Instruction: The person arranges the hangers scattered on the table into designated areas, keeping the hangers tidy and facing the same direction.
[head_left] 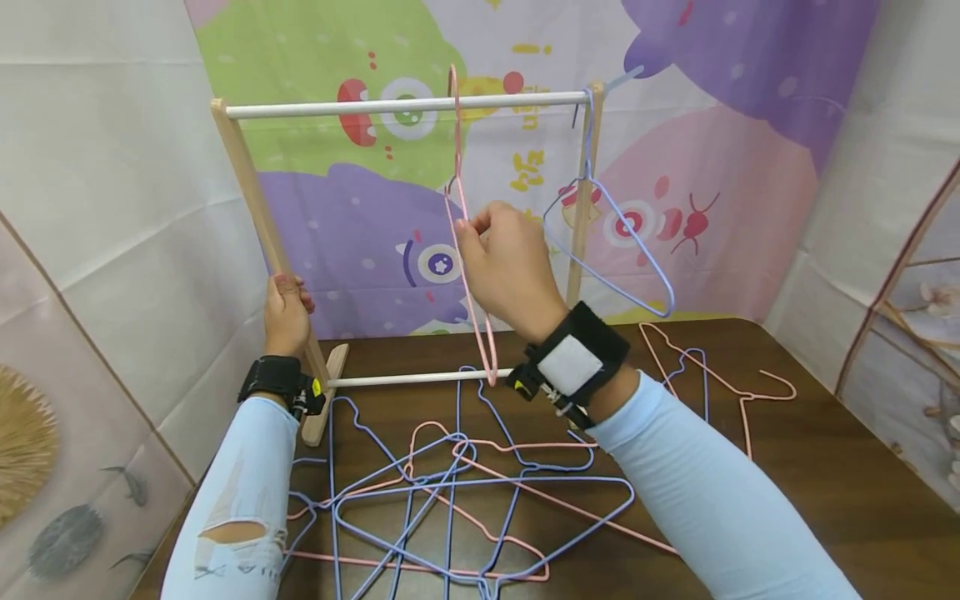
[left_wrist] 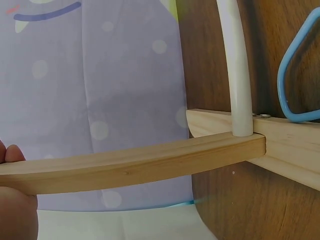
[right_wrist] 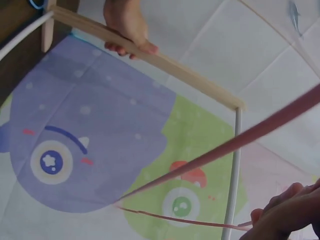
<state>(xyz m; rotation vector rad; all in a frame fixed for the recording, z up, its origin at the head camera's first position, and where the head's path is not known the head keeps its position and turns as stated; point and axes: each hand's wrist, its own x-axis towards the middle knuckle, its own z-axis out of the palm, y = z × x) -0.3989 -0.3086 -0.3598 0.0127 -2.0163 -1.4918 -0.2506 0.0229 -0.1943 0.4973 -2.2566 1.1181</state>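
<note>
My left hand (head_left: 288, 312) grips the left wooden post (head_left: 255, 196) of a small clothes rack, fingers wrapped round it. A pink clothes hanger (head_left: 474, 312) hangs edge-on with its hook over the white top rail (head_left: 337, 108), near the rail's middle. My right hand (head_left: 506, 262) pinches that hanger's side between thumb and fingers, below its neck. In the right wrist view the pink hanger (right_wrist: 220, 152) crosses in front of the rail. A blue hanger (head_left: 630, 225) hangs at the rail's right end, by the right wooden post (head_left: 583, 192).
Several blue and pink hangers (head_left: 480, 481) lie tangled on the dark wooden table (head_left: 810, 500) in front of the rack. Another pink hanger (head_left: 720, 379) lies at the right with a blue one. The white lower bar (head_left: 405, 379) joins the posts. A cartoon-patterned cloth (head_left: 337, 225) hangs behind.
</note>
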